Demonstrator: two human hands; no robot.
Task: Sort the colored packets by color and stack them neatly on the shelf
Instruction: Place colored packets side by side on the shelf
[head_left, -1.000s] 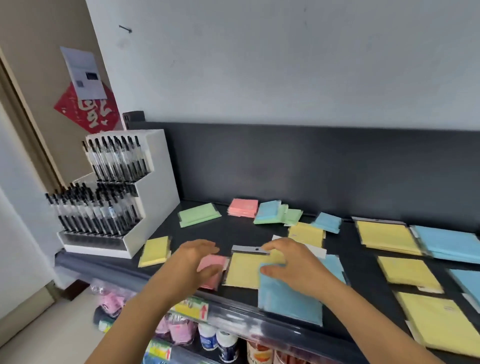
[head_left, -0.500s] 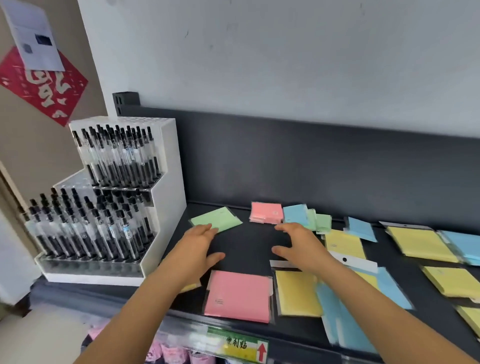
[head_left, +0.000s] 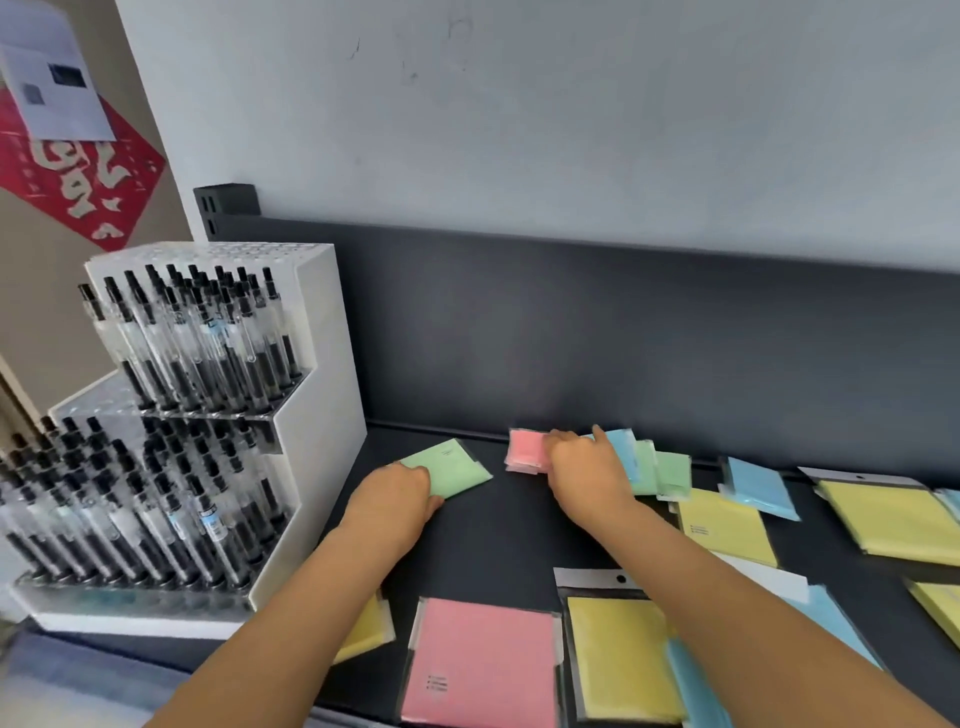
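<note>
On the dark shelf (head_left: 498, 540) my left hand (head_left: 395, 499) pinches the near corner of a light green packet (head_left: 457, 467), fingers on top and thumb at its edge. My right hand (head_left: 587, 467) has its fingers curled over the right edge of a small pink packet stack (head_left: 524, 452) at the back. A blue packet (head_left: 623, 449) and small green packets (head_left: 670, 473) lie just right of that hand. A large pink packet (head_left: 483, 665) and a yellow packet (head_left: 618, 660) lie at the front edge. A small yellow packet (head_left: 363, 629) is partly hidden under my left forearm.
A white tiered pen display (head_left: 182, 441) full of black pens stands at the left end. The dark back panel (head_left: 623, 338) closes the rear. More yellow (head_left: 722, 525), large yellow (head_left: 893, 519) and blue (head_left: 758, 488) packets are scattered to the right.
Both hands reached from the front of the shelf to the back. The left hand arrived at the green packet and the right hand at the pink stack. The view shifted left and closer.
</note>
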